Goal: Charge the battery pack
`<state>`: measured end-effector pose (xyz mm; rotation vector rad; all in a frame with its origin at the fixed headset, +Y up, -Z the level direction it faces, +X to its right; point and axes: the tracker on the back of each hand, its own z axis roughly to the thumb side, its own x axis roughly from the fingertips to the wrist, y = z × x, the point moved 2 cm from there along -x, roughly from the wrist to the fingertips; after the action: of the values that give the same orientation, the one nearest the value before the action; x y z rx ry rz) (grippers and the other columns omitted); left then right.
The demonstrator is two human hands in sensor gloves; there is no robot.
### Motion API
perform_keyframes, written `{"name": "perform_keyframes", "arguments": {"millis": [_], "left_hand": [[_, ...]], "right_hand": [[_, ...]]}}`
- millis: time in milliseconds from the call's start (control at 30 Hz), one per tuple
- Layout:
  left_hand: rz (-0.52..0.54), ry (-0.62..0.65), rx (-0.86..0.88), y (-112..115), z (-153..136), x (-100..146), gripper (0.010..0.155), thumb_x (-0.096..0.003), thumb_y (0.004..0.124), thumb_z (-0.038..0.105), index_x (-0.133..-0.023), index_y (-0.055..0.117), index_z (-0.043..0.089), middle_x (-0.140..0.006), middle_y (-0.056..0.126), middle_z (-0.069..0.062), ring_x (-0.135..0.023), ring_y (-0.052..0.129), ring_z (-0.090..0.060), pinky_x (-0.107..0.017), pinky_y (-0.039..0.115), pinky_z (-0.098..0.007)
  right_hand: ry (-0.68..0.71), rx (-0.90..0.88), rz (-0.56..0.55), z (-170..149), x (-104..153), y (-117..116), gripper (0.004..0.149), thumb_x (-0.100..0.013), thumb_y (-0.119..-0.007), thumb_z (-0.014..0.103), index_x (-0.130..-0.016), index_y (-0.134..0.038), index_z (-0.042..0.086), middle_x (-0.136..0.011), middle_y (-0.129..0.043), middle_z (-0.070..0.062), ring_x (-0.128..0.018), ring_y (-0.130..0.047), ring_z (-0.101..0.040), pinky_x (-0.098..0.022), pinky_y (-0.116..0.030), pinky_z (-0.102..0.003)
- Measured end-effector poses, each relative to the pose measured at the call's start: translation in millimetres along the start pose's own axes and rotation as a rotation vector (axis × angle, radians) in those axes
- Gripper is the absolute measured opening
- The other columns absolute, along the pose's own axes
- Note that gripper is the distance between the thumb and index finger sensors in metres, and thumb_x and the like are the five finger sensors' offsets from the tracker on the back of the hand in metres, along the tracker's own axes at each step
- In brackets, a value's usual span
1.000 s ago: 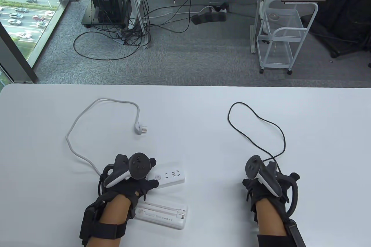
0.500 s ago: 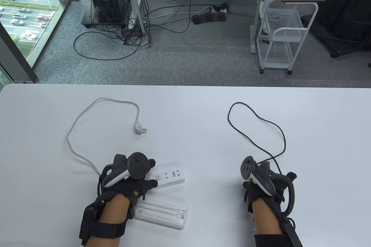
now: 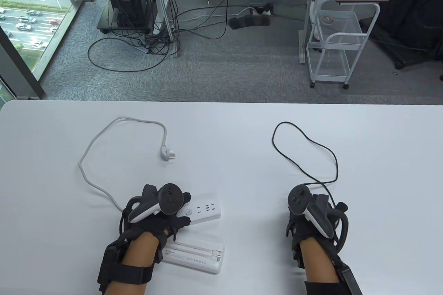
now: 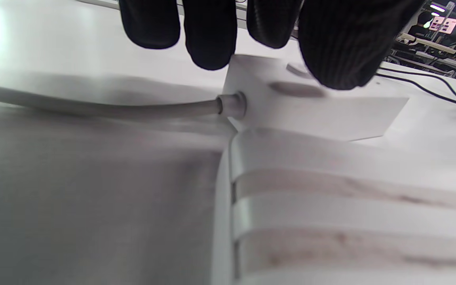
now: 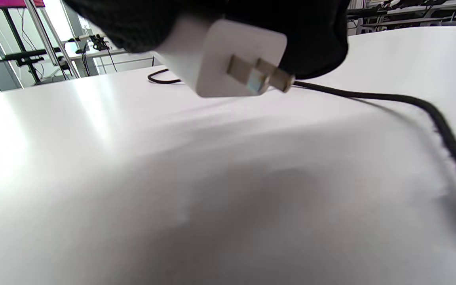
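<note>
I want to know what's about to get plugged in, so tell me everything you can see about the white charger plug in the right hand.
The charger plug is a small white block of smooth, plastic-looking material with rounded edges. Two flat metal prongs stick out of one face, pointing right and slightly down in the right wrist view. The right hand holds it in its grip, above the white table and not touching it. A black cable trails behind it across the table. The table view hides the plug under the hand.

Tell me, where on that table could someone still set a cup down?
Bare patches: the middle of the table, between the power strip's plug and the black cable, and the far left and right. It is crowded at the left hand, over the power strip and battery pack.
</note>
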<state>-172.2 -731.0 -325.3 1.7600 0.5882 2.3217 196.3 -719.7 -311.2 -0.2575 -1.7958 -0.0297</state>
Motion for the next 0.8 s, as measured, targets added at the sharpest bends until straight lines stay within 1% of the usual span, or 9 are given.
{"name": "perform_keyframes", "arguments": {"millis": [100,267,400,500,567,700,767,800], "left_hand": [[-0.009,0.005,-0.002,1.5,1.6,-1.1,0.077,-0.0455,0.082,0.056,-0.114,0.054,0.033,-0.112,0.068,-0.011,-0.102,0.066,-0.044,-0.071,0.047,-0.070],[-0.021,0.002,-0.012,3.7,3.2,-3.8,0.076,-0.0457,0.081,0.055,-0.113,0.054,0.035,-0.111,0.069,-0.011,-0.101,0.067,-0.044,-0.071,0.048,-0.070],[-0.016,0.014,-0.002,4.2,3.2,-4.5,0.075,-0.0456,0.082,0.054,-0.113,0.054,0.036,-0.109,0.073,-0.009,-0.101,0.070,-0.042,-0.071,0.049,-0.069],[-0.018,0.015,0.000,4.2,3.7,-4.9,0.075,-0.0457,0.082,0.054,-0.113,0.054,0.037,-0.109,0.073,-0.010,-0.100,0.070,-0.042,-0.071,0.049,-0.070],[-0.019,0.014,0.000,4.4,3.8,-5.2,0.074,-0.0458,0.082,0.054,-0.113,0.054,0.037,-0.109,0.073,-0.010,-0.100,0.070,-0.042,-0.071,0.049,-0.070],[-0.023,0.013,0.011,4.6,3.6,-5.6,0.074,-0.0461,0.082,0.054,-0.113,0.055,0.036,-0.109,0.073,-0.010,-0.100,0.070,-0.042,-0.070,0.048,-0.070],[-0.024,0.012,0.015,4.7,3.6,-5.8,0.073,-0.0462,0.081,0.054,-0.113,0.056,0.036,-0.109,0.073,-0.010,-0.100,0.070,-0.043,-0.070,0.048,-0.070],[-0.025,0.012,0.018,4.8,3.5,-5.9,0.073,-0.0462,0.081,0.053,-0.112,0.056,0.036,-0.109,0.073,-0.010,-0.100,0.070,-0.043,-0.070,0.048,-0.070]], "right_hand": [[-0.004,-0.047,-0.012,-2.9,1.7,3.7,0.061,-0.046,-0.070,0.036,-0.101,-0.058,0.012,-0.090,-0.073,-0.022,-0.070,-0.082,-0.048,-0.062,-0.037,-0.083],[0.052,-0.237,0.021,2.8,5.8,5.8,0.060,-0.046,-0.072,0.032,-0.101,-0.057,0.015,-0.093,-0.070,-0.023,-0.072,-0.081,-0.050,-0.062,-0.037,-0.083],[0.118,-0.223,0.032,19.4,9.2,8.5,0.060,-0.044,-0.075,0.029,-0.100,-0.054,0.018,-0.097,-0.066,-0.023,-0.077,-0.081,-0.051,-0.062,-0.038,-0.083],[0.160,-0.261,0.038,31.9,10.8,9.3,0.061,-0.043,-0.077,0.027,-0.099,-0.053,0.018,-0.098,-0.064,-0.023,-0.079,-0.081,-0.052,-0.062,-0.039,-0.083],[0.196,-0.281,0.063,40.7,10.6,8.6,0.061,-0.043,-0.078,0.025,-0.099,-0.053,0.019,-0.099,-0.064,-0.023,-0.080,-0.080,-0.053,-0.063,-0.039,-0.082],[0.261,-0.246,0.091,57.9,11.4,9.6,0.061,-0.043,-0.079,0.024,-0.098,-0.053,0.020,-0.100,-0.063,-0.022,-0.083,-0.080,-0.053,-0.065,-0.041,-0.079],[0.299,-0.264,0.107,67.0,11.8,10.7,0.061,-0.043,-0.080,0.024,-0.097,-0.053,0.021,-0.100,-0.063,-0.021,-0.083,-0.081,-0.053,-0.066,-0.043,-0.077],[0.341,-0.295,0.130,73.4,11.8,11.0,0.061,-0.043,-0.080,0.024,-0.097,-0.053,0.021,-0.101,-0.063,-0.021,-0.084,-0.080,-0.052,-0.066,-0.044,-0.076]]}}
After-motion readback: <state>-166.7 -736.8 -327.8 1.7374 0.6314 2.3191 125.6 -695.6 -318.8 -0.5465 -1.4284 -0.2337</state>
